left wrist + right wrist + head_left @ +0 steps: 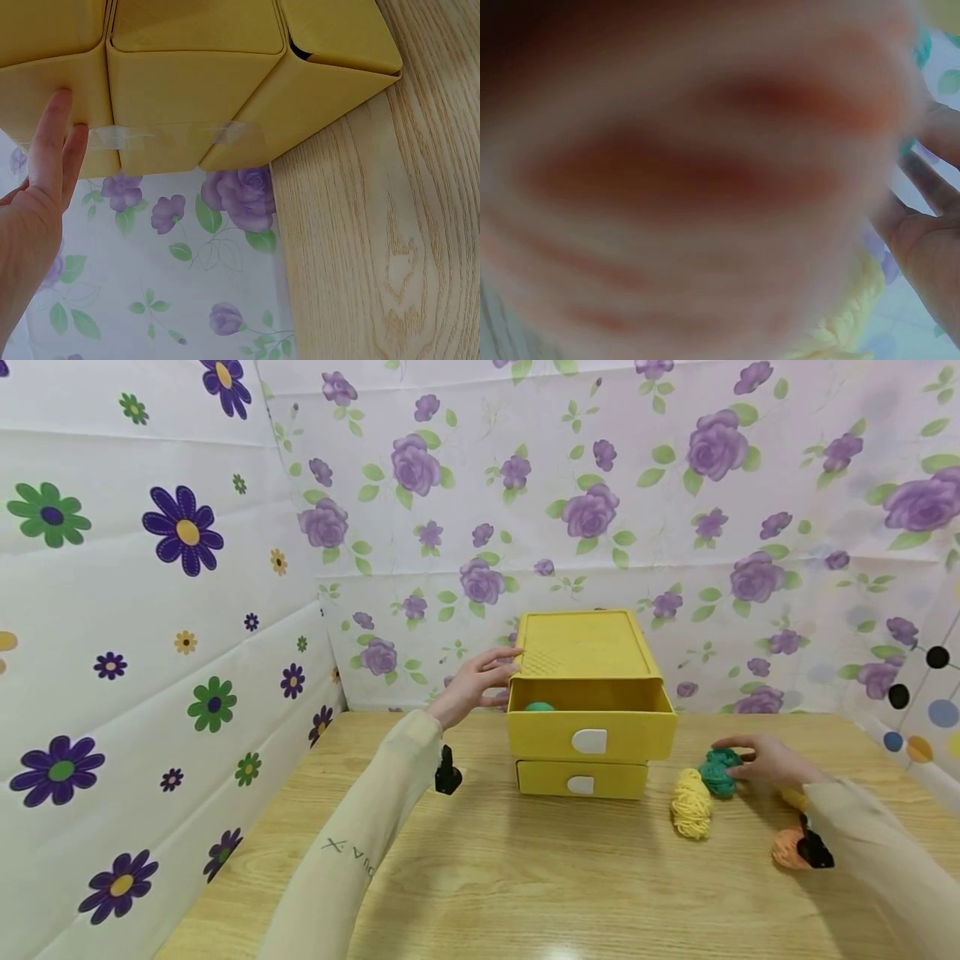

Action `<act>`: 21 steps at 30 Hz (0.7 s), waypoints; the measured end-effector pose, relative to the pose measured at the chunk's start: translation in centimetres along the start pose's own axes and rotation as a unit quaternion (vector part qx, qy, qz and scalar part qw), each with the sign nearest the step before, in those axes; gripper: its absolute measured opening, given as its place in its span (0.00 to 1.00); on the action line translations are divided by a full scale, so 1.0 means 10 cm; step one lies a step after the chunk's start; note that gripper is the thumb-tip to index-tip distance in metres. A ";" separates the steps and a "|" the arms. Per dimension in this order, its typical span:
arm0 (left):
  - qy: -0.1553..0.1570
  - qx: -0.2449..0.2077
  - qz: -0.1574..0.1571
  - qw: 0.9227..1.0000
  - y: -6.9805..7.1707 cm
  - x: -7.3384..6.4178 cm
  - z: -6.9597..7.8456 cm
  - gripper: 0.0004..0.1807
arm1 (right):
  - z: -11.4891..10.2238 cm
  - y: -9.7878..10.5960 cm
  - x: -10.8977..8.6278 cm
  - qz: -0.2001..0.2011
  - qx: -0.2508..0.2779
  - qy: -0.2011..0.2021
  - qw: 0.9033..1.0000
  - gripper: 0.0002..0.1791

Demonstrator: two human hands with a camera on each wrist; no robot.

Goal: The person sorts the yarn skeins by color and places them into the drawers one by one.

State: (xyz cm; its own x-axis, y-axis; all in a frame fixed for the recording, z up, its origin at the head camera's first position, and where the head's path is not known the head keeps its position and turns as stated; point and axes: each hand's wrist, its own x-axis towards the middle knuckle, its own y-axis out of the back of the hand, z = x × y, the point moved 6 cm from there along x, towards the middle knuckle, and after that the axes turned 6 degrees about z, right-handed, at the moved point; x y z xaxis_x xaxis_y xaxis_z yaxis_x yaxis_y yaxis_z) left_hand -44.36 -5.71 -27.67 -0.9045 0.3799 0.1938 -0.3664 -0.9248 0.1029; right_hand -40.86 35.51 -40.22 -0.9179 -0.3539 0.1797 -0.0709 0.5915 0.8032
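Beneath all fingers, wood-grained table (570, 893). Nearer than the fingers of the right hand (772, 760), rounded peach yarn (789, 848); just left of them, stringy yellow yarn (691, 806), long axis front to back. Curled around knobbly green yarn (717, 779) on the table, likewise lengthwise front to back. Touching smooth, boxy yellow drawers (592, 643) with straight, released fingers of the left hand (476, 687); upper drawer (551, 737) pulled out nearward. Behind all fingers, flowered wall covering (450, 518).

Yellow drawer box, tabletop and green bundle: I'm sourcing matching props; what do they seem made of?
Yellow drawer box: probably plastic or coated board, satin; smooth faces, faint sheen.
Tabletop: wood or wood-look laminate, slightly glossy; visible grain, light reflection.
Green bundle: apparently yarn, matte; wound strands show, fibre unclear.
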 end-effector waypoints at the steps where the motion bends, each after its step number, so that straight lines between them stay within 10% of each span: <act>1: 0.000 0.001 0.001 1.000 0.00 0.00 0.00 0.21 | 0.00 -0.01 0.00 -0.001 -0.007 -0.005 1.000 0.25; 21: 0.001 0.000 -0.002 1.000 0.00 0.00 0.01 0.21 | 0.07 0.09 -0.06 0.050 0.041 -0.035 0.997 0.14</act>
State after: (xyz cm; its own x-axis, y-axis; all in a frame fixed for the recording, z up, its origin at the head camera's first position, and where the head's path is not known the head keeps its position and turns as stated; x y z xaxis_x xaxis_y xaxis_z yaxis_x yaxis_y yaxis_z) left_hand -44.30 -5.70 -27.57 -0.9033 0.3841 0.1913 -0.3704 -0.9230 0.1039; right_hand -40.60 36.73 -39.98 -0.9469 -0.2408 0.2133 -0.0076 0.6797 0.7334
